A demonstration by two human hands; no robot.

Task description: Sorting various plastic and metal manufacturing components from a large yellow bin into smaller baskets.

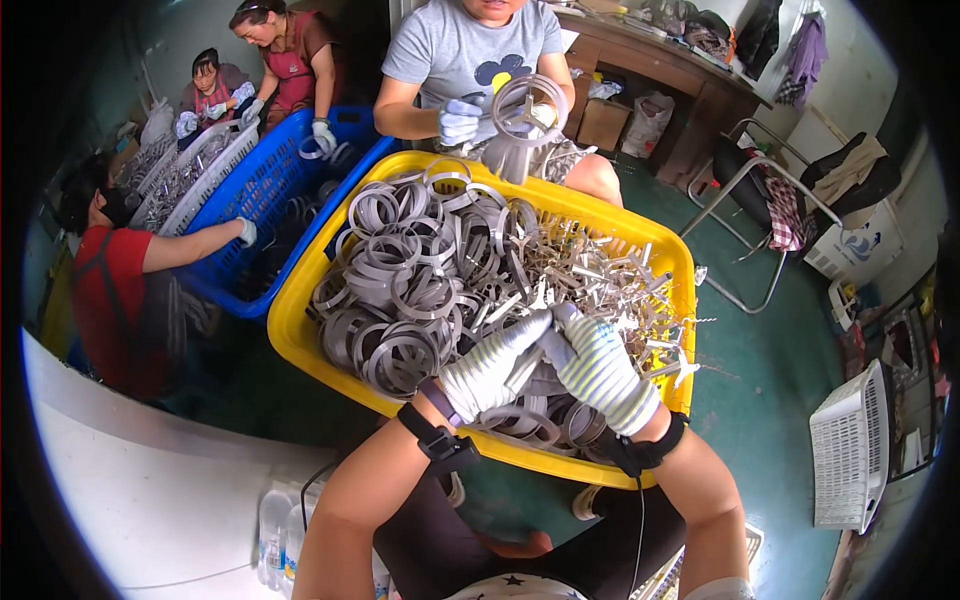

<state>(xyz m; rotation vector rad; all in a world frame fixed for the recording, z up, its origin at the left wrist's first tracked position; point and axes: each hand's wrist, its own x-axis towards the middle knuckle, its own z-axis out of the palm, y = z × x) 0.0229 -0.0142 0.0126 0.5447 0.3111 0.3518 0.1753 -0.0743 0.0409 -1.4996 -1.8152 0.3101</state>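
Note:
My left hand (pixel 492 372) and my right hand (pixel 604 372), in striped white work gloves, meet over the near part of a yellow plastic basket (pixel 290 340). Their thumbs and fingertips are pressed together, and the gloves cover whatever lies between them. Just beyond the fingertips is a silvery metal bracket (pixel 541 294) with thin arms; whether the fingers touch it I cannot tell. Many flat grey metal rings (pixel 402 358) fill the basket's left side and show below my wrists. Loose silvery metal brackets (pixel 630 290) are heaped on the right.
Across the basket a gloved person (pixel 460 122) holds up a ring with a spoked centre (pixel 528 106). Several co-workers sit and stand at the left around a blue basket (pixel 222 205) and white baskets (pixel 215 175). A metal-framed chair (pixel 745 190) and a white basket (pixel 850 455) stand right.

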